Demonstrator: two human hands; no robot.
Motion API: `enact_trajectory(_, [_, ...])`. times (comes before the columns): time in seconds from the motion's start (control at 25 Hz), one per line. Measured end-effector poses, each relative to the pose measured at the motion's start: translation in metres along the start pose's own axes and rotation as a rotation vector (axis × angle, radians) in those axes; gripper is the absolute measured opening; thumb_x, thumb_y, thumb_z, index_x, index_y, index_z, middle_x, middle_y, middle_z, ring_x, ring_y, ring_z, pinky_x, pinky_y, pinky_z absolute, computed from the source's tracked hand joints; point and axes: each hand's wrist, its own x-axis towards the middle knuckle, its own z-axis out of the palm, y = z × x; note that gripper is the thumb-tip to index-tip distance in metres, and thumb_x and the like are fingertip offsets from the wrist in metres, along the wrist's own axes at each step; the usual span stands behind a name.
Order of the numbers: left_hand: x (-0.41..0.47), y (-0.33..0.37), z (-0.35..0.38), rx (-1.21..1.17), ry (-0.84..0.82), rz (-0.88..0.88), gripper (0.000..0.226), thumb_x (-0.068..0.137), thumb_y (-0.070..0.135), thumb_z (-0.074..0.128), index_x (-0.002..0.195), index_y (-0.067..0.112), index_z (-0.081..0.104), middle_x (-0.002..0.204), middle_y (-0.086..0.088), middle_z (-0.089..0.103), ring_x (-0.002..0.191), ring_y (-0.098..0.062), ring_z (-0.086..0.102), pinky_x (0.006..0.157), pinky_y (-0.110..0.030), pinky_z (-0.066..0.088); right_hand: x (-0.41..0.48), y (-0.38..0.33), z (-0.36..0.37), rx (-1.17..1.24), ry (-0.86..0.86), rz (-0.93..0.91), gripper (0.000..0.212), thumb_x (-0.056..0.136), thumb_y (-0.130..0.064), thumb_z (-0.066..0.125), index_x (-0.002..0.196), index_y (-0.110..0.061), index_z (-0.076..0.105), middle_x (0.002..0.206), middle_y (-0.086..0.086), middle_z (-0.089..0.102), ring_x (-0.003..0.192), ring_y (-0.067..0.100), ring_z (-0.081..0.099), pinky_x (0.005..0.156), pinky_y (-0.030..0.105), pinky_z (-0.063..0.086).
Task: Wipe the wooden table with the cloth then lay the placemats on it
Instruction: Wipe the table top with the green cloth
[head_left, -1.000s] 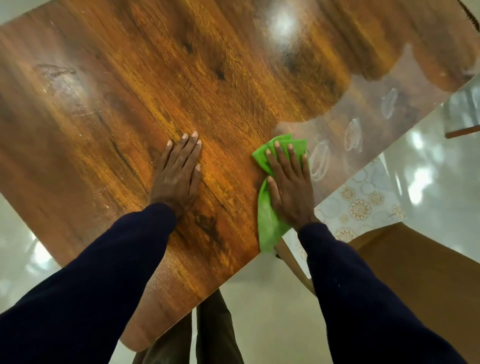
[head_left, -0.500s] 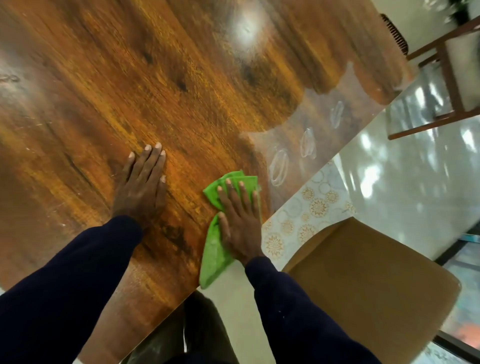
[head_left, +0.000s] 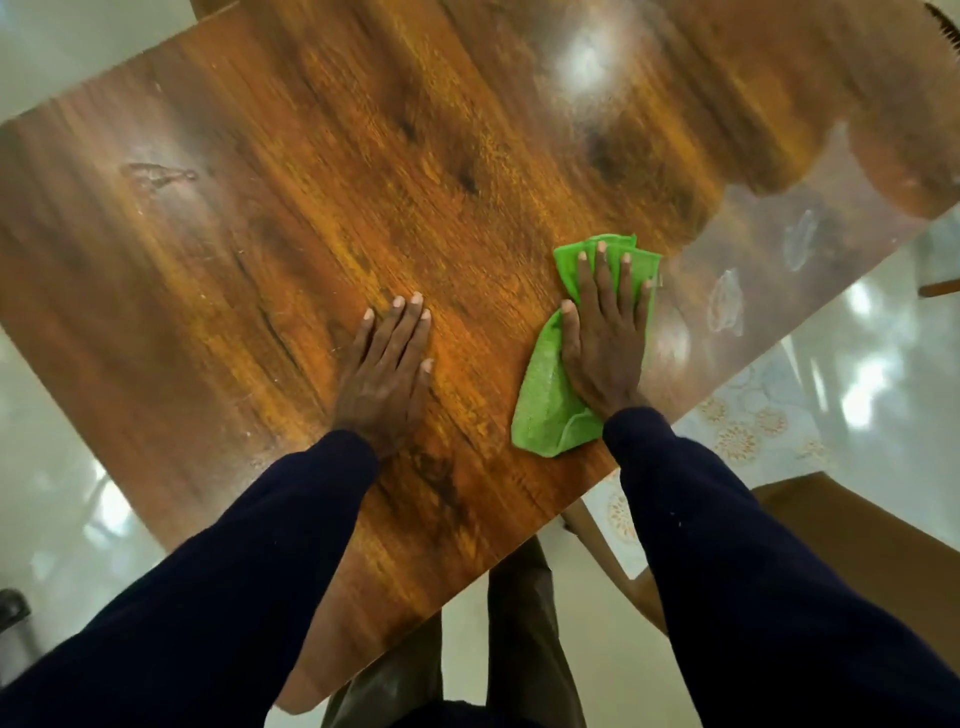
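The glossy wooden table (head_left: 260, 270) fills most of the view. A folded green cloth (head_left: 548, 395) lies near its right edge, and my right hand (head_left: 605, 332) presses flat on it with straight fingers. My left hand (head_left: 387, 366) rests flat on the bare wood to the left of the cloth, fingers together. Pale placemats (head_left: 753, 415) with a gold floral pattern lie on a chair below the table's right edge, partly hidden by my right sleeve.
A brown chair seat (head_left: 852, 525) stands close to the table at the lower right. Shiny light floor tiles (head_left: 893, 364) surround the table. A second chair's wooden frame shows at the far right edge.
My right hand has slid the cloth over the wood near the right edge, towards the far side. My left hand has stayed flat on the table. The camera view has swung.
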Motion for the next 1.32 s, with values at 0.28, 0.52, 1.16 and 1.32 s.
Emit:
enact_trajectory(0.28, [0.091, 0.067, 0.027, -0.096, 0.043, 0.036, 0.052, 0.111, 0.022, 0.034, 0.156, -0.001, 0.041, 0.167, -0.017, 0.035, 0.157, -0.03, 0.031, 0.129, -0.055, 0.022, -0.094, 0.033, -0.011, 0.073, -0.187, -0.277, 0.06, 0.111, -0.042, 0.028, 0.168, -0.022, 0.026, 0.177, 0.002, 0.018, 0.165, 0.028, 0.006, 0.129, 0.063, 0.012])
enact_trajectory(0.52, [0.151, 0.095, 0.066, -0.035, 0.02, 0.066, 0.051, 0.112, 0.019, 0.031, 0.158, -0.001, 0.038, 0.169, -0.016, 0.033, 0.158, -0.03, 0.029, 0.13, -0.053, 0.019, -0.004, 0.114, -0.027, -0.008, -0.024, -0.012, 0.061, 0.11, -0.04, 0.034, 0.168, -0.022, 0.026, 0.177, 0.003, 0.016, 0.165, 0.027, 0.006, 0.13, 0.062, 0.011])
enact_trajectory(1.16, [0.165, 0.105, 0.058, -0.135, 0.009, 0.153, 0.053, 0.109, 0.02, 0.036, 0.157, -0.001, 0.041, 0.169, -0.015, 0.032, 0.159, -0.03, 0.027, 0.128, -0.059, 0.02, -0.016, 0.162, -0.045, 0.052, -0.049, 0.005, 0.06, 0.11, -0.042, 0.036, 0.167, -0.024, 0.028, 0.177, 0.001, 0.016, 0.165, 0.026, 0.004, 0.13, 0.063, 0.008])
enact_trajectory(1.32, [0.217, 0.145, 0.083, -0.146, 0.057, 0.161, 0.05, 0.111, 0.019, 0.038, 0.158, 0.002, 0.041, 0.169, -0.014, 0.033, 0.158, -0.029, 0.029, 0.128, -0.057, 0.023, 0.068, 0.198, -0.051, -0.008, 0.034, 0.131, 0.06, 0.111, -0.039, 0.035, 0.168, -0.022, 0.026, 0.177, 0.003, 0.015, 0.165, 0.027, 0.004, 0.13, 0.061, 0.01])
